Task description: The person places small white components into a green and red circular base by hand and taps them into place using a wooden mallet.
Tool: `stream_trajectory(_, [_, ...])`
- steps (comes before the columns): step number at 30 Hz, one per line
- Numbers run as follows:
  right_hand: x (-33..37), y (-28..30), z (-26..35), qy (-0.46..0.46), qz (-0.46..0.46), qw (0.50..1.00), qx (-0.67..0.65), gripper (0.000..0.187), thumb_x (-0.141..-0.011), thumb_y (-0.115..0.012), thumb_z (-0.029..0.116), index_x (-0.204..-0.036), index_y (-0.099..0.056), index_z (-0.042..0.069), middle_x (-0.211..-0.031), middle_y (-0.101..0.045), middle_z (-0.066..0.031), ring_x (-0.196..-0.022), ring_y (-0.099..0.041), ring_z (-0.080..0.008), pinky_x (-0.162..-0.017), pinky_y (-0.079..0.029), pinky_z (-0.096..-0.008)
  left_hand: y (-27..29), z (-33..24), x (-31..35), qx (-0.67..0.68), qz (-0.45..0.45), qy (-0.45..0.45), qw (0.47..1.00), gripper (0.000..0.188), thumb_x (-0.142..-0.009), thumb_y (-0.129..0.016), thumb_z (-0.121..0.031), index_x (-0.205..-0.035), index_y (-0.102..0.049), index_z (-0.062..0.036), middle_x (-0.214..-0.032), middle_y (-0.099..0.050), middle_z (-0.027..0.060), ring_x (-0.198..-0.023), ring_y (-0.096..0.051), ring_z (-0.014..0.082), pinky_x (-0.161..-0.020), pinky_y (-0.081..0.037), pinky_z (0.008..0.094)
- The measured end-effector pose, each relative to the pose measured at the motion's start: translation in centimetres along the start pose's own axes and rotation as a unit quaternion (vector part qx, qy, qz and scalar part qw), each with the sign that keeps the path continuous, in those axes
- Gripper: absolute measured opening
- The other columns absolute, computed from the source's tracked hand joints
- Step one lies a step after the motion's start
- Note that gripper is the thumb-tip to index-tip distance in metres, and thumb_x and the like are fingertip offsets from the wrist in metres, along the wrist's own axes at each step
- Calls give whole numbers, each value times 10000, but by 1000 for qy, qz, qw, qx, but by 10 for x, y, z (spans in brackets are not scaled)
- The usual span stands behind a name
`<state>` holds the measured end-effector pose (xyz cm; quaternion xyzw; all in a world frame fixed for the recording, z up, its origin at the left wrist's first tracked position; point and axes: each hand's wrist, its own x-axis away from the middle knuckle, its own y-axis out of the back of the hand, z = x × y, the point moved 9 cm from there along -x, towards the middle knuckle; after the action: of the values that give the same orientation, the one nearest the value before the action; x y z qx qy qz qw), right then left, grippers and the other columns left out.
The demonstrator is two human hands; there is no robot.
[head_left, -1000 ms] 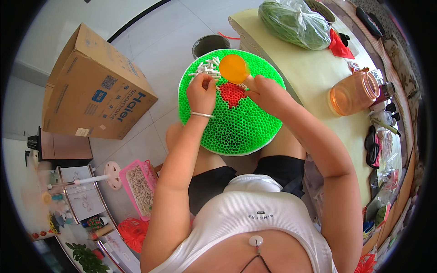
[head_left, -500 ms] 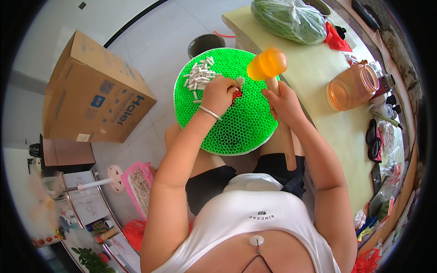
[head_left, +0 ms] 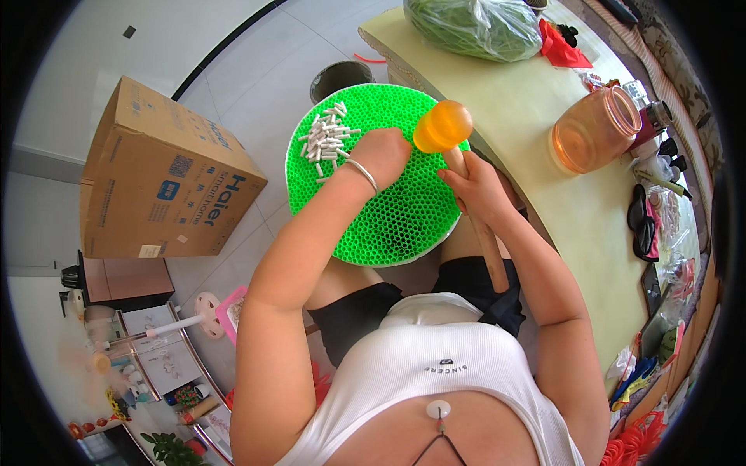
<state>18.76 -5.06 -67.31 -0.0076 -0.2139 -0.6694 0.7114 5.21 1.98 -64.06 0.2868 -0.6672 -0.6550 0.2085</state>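
A round bright-green honeycomb cushion (head_left: 388,225) with a white rim rests across my lap. A loose heap of short white cylinders (head_left: 325,138) lies on its far left part. My left hand (head_left: 382,159), with a bracelet at the wrist, is closed over the cushion's far middle; whatever its fingertips hold is hidden behind the hand. My right hand (head_left: 478,186) is wrapped round the wooden handle of a mallet (head_left: 443,126). The mallet's translucent orange head is up, just right of my left hand, and its handle slants down toward my lap.
A cardboard box (head_left: 167,179) stands at the left, a dark bin (head_left: 339,79) beyond the cushion. On the pale table (head_left: 544,210) at the right are a bag of greens (head_left: 475,29), a pinkish jar (head_left: 594,130) and small items. A pink basket (head_left: 230,312) sits by my left arm.
My left hand has turned and now covers the small beige thing and red patch seen before. The mallet head has dropped slightly and come closer to that hand. The view has shifted a little.
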Motion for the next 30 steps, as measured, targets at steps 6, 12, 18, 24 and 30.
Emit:
stream_trajectory(6, [14, -4, 43, 29, 28, 999, 0, 325, -900, -674, 265, -902, -506, -13, -695, -559, -90, -532, -546, -148, -486, -450, -332, 24, 42, 22, 159, -65, 141, 975, 142, -768, -678, -89, -905, -688, -52, -832, -672, 162, -785, -669, 321, -731, -536, 411])
stream_trajectory(12, [23, -22, 83, 167, -11, 978, 124, 366, -910, -659, 291, -911, -477, -27, -735, -567, -181, -689, -591, -291, -658, -472, -440, 67, 109, 51, 128, -227, 180, 948, 66, -775, -642, -78, -811, -697, -69, -760, -637, 159, -744, -638, 345, -679, -520, 449])
stream_trajectory(18, [2, -34, 29, 22, 43, 990, 134, 295, -940, -649, 265, -929, -474, 28, -660, -535, -45, -492, -534, -126, -448, -426, -314, 23, 96, 34, -17, -111, 145, 983, 83, -779, -653, -115, -742, -711, -68, -839, -616, 144, -840, -639, 330, -726, -531, 458])
stream_trajectory(24, [12, -19, 18, 16, 8, 1000, 1, 339, -920, -658, 281, -907, -487, -11, -666, -540, -59, -508, -535, -129, -461, -436, -312, 19, 92, 31, -25, -141, 129, 981, 120, -810, -679, -119, -712, -674, -51, -828, -615, 130, -838, -636, 326, -704, -524, 452])
stream_trajectory(30, [6, -16, -1, 7, 12, 999, -47, 300, -922, -658, 250, -921, -499, -5, -639, -528, -33, -469, -513, -115, -426, -419, -296, 22, 90, 47, 390, -222, 234, 862, 51, -784, -716, -51, -826, -691, -34, -831, -687, 122, -770, -664, 221, -684, -539, 352])
